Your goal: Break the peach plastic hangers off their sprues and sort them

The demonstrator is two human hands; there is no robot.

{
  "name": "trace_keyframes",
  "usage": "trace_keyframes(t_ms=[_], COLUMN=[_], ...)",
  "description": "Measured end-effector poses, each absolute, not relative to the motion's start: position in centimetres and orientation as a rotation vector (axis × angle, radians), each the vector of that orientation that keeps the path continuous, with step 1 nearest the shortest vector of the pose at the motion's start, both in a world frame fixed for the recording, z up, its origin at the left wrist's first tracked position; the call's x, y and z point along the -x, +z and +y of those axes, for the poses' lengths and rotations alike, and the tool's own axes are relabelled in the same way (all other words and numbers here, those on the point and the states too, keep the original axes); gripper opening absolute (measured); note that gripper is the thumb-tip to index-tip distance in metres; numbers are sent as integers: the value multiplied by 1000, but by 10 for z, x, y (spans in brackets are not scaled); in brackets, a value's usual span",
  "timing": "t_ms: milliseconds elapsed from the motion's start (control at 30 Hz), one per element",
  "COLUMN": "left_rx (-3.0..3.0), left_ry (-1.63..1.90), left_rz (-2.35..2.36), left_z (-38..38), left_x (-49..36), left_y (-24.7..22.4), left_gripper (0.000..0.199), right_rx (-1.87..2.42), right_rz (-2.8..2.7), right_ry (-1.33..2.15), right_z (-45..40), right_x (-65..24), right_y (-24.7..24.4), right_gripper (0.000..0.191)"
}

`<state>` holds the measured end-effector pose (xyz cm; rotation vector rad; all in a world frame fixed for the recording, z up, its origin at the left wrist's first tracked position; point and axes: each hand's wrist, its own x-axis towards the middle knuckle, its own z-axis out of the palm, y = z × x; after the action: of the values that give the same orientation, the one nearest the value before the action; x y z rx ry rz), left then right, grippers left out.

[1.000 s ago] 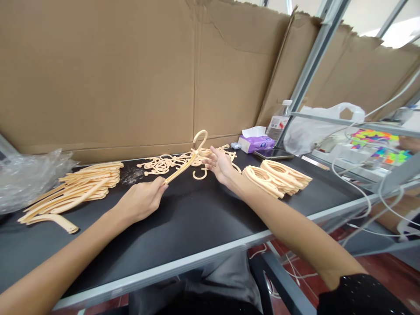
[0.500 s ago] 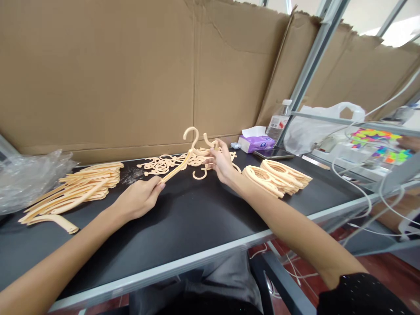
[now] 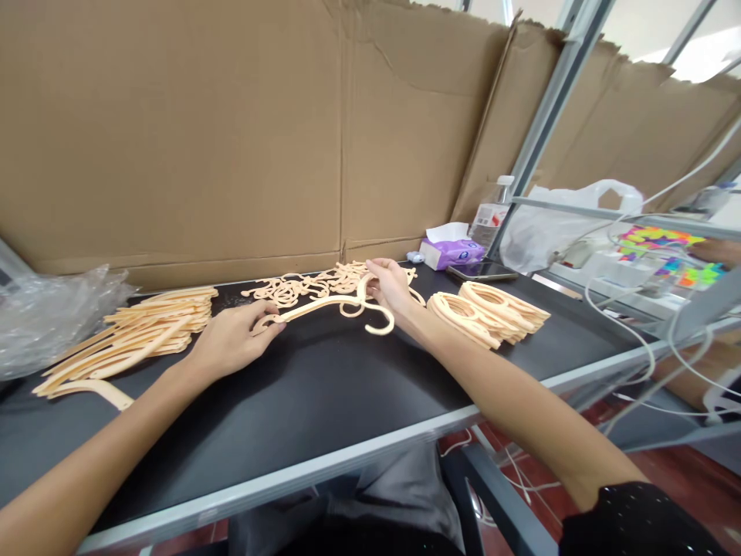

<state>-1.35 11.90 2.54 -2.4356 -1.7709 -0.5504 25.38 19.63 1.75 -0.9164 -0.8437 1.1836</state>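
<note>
A cream plastic hanger (image 3: 316, 306) is stretched between my two hands above the black table. My left hand (image 3: 235, 336) pinches the far left end of its arm, fingers closed. With closed fingers, my right hand (image 3: 394, 292) grips the hanger's other side close to the hook (image 3: 380, 327), which curls down toward the table's front. Part of that side is hidden behind my fingers. Another loose hook (image 3: 349, 312) shows just behind the hanger. Past my hands lies a heap of small cream hooks (image 3: 289, 288) along the back.
Loose hanger arms (image 3: 156, 332) are piled at left beside crumpled clear plastic (image 3: 58, 316). Folded hangers (image 3: 492, 313) are stacked right of my right forearm. A purple tissue pack (image 3: 455, 252), a phone (image 3: 483, 271) and a bottle (image 3: 492, 212) stand back right. Cardboard (image 3: 231, 139) walls the rear.
The hanger has turned over: its hook pointed up and now points down toward the front. My left hand has moved slightly left, to the arm's end; my right hand stays nearly in place.
</note>
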Motion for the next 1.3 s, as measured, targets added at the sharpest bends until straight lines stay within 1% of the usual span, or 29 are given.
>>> trace_keyframes(t_ms=[67, 100, 200, 300, 433, 567, 667, 800, 900, 1033, 1100, 1167, 1200, 1300], left_rx=[2481, 2508, 2563, 2611, 2676, 2577, 2507, 2395, 2282, 2157, 2137, 2213, 2261, 2363], left_ry=[-619, -666, -748, -699, -659, -686, -756, -1045, -1284, -1771, -1901, -1924, -1930, -1978], left_rz=[-1768, -1762, -1764, -1761, -1720, -1790, -1872, -1933, -2065, -2206, -2216, -2235, -2244, -2241], left_z=[121, 122, 124, 123, 121, 124, 129, 134, 132, 128, 127, 128, 128, 129], left_x=[17, 18, 22, 21, 16, 18, 23, 30, 30, 23, 18, 13, 10, 4], left_y=[24, 23, 22, 22, 22, 20, 19, 22, 28, 34, 34, 32, 30, 24], left_gripper=[39, 40, 43, 47, 45, 39, 44, 47, 49, 57, 48, 31, 26, 33], right_rx=[899, 885, 852, 847, 870, 897, 894, 889, 890, 893, 891, 870, 857, 836], right_rz=[-842, -839, -826, -844, -868, -818, -770, -745, -747, -756, -763, -775, -784, -822], right_ry=[1208, 1227, 1280, 1249, 1170, 1093, 1039, 1013, 1006, 1014, 1029, 1046, 1053, 1079], right_z=[196, 196, 195, 194, 194, 196, 200, 202, 201, 200, 199, 197, 196, 192], right_x=[-254, -254, -255, -255, -254, -255, -256, -258, -257, -254, -252, -251, -250, -247], right_y=[19, 19, 18, 18, 18, 18, 18, 18, 18, 19, 18, 16, 15, 13], right_gripper=[12, 14, 24, 30, 26, 23, 23, 22, 20, 19, 19, 19, 19, 21])
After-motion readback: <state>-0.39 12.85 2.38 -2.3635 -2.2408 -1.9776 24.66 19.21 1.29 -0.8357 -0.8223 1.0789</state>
